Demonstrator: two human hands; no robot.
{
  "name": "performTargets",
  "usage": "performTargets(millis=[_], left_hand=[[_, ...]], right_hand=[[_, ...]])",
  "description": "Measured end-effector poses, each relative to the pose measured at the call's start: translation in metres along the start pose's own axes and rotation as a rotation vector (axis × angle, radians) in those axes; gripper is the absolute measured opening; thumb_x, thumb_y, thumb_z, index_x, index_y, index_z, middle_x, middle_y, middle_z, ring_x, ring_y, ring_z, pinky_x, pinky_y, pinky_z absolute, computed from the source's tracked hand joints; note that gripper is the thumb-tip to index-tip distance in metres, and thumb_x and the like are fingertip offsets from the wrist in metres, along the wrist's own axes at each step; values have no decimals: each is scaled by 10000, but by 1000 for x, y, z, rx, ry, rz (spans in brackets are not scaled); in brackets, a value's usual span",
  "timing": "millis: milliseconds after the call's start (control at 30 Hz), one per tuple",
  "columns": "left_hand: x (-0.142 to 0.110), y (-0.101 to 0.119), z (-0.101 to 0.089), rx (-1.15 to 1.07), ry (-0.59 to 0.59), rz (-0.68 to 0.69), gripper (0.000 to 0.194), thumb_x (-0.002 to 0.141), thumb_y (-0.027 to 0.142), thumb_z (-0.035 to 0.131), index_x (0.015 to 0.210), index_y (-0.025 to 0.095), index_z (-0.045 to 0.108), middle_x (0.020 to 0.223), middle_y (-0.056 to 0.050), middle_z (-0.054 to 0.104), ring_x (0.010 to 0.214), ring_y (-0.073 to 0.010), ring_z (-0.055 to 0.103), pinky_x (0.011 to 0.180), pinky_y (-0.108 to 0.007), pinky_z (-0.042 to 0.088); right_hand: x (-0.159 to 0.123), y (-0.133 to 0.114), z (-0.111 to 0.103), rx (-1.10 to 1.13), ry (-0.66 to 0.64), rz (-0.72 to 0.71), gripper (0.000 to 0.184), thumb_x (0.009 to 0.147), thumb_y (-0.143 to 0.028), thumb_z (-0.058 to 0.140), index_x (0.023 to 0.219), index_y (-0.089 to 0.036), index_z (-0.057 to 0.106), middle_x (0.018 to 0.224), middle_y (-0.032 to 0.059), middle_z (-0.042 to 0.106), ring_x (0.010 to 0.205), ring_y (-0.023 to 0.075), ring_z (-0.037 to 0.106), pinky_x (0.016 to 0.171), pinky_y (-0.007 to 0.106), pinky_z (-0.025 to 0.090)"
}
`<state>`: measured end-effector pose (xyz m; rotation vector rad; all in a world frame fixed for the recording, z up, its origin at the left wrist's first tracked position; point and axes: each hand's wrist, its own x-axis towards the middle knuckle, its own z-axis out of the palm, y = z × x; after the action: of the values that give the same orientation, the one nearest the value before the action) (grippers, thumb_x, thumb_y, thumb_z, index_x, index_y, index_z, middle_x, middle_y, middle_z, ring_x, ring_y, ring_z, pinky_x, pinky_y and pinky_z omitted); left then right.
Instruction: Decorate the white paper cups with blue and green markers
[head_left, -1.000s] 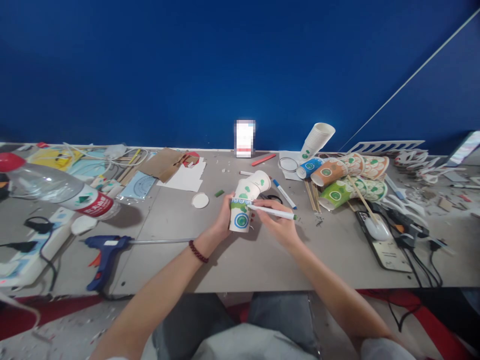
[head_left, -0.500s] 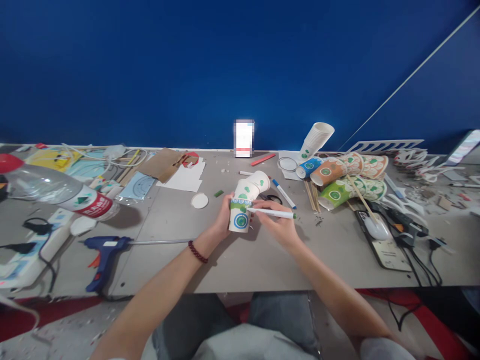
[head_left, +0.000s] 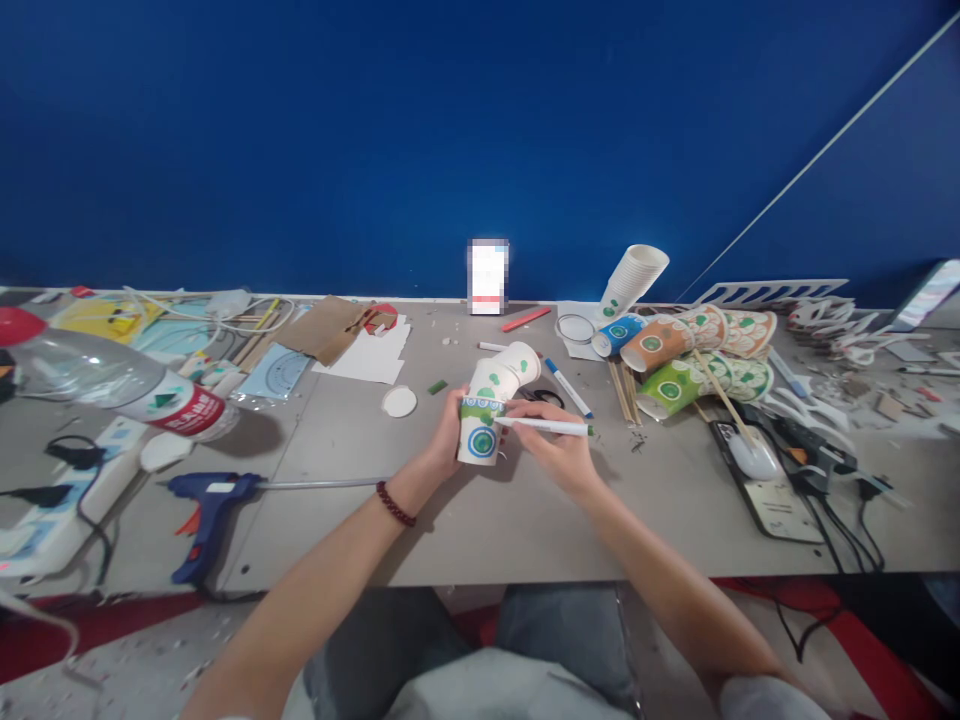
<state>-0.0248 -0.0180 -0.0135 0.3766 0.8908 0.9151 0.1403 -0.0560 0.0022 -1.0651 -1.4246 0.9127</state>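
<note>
My left hand (head_left: 444, 440) is wrapped round the left side of a joined set of paper cups (head_left: 482, 410), tilted away to the right. The nearest cup bears a blue and green ring, a green band and a row of small blue circles. In my right hand (head_left: 559, 450) is a white marker (head_left: 551, 427), held like a pen, its tip touching or very close to the green band. A black-handled pair of scissors (head_left: 553, 398) lies partly hidden behind that hand. A blue and white marker (head_left: 568, 388) rests beyond it.
Coloured cup pieces (head_left: 667, 340) and a stack of paper cups (head_left: 634, 278) stand at the back right. A blue glue gun (head_left: 214, 500), a power strip (head_left: 67, 510) and a plastic bottle (head_left: 135, 385) occupy the left. A phone (head_left: 780, 505) lies at right.
The marker's rear end has shifted very slightly at the right. My left hand and the cups hold the same position.
</note>
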Motion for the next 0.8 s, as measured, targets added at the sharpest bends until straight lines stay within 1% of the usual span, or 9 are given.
performTargets(millis=[100, 167, 300, 400, 533, 600, 800], left_hand=[[0, 0, 0, 17, -25, -16, 521, 987, 523, 381, 938, 119, 707, 687, -121, 740, 533, -231, 681, 554, -337, 572], [-1, 1, 0, 25, -31, -32, 523, 987, 517, 373, 932, 118, 707, 681, -122, 740, 535, -235, 681, 551, -341, 571], [0, 1, -1, 11, -22, -29, 502, 983, 509, 390, 953, 119, 704, 696, -116, 741, 541, -231, 682, 558, -339, 573], [0, 1, 0, -4, -18, -3, 471, 981, 500, 406, 970, 129, 696, 713, -106, 743, 542, -222, 680, 568, -336, 578], [-3, 2, 3, 24, -13, -13, 493, 995, 471, 352, 952, 119, 695, 674, -109, 729, 525, -225, 671, 534, -327, 562], [-4, 3, 4, 37, -11, -20, 512, 999, 465, 328, 941, 115, 697, 649, -113, 720, 514, -227, 666, 530, -329, 559], [-6, 4, 5, 29, 8, -21, 486, 1003, 461, 341, 936, 131, 691, 670, -102, 738, 514, -218, 672, 541, -320, 566]], right_hand=[[0, -1, 0, -29, 16, 4, 199, 856, -441, 760, 892, -248, 794, 957, 85, 830, 896, 279, 788, 802, 426, 659], [-1, -2, -1, -41, 25, 5, 186, 861, -426, 757, 905, -251, 798, 929, 78, 828, 889, 274, 787, 808, 421, 656], [0, 0, -1, -22, 11, -7, 136, 834, -389, 774, 852, -256, 796, 969, 77, 836, 953, 290, 788, 824, 424, 652], [0, 1, -1, -3, 0, -9, 126, 819, -381, 781, 812, -256, 787, 990, 81, 837, 984, 305, 786, 805, 425, 654], [0, -1, 0, -25, 27, -5, 134, 854, -382, 756, 881, -253, 786, 956, 76, 832, 894, 277, 788, 793, 419, 652], [0, -2, 0, -26, 29, -2, 132, 870, -376, 743, 900, -255, 785, 938, 73, 830, 883, 271, 787, 794, 414, 649], [0, 1, -1, 4, 4, -9, 127, 837, -375, 774, 824, -248, 780, 1007, 94, 833, 990, 308, 784, 822, 427, 638]])
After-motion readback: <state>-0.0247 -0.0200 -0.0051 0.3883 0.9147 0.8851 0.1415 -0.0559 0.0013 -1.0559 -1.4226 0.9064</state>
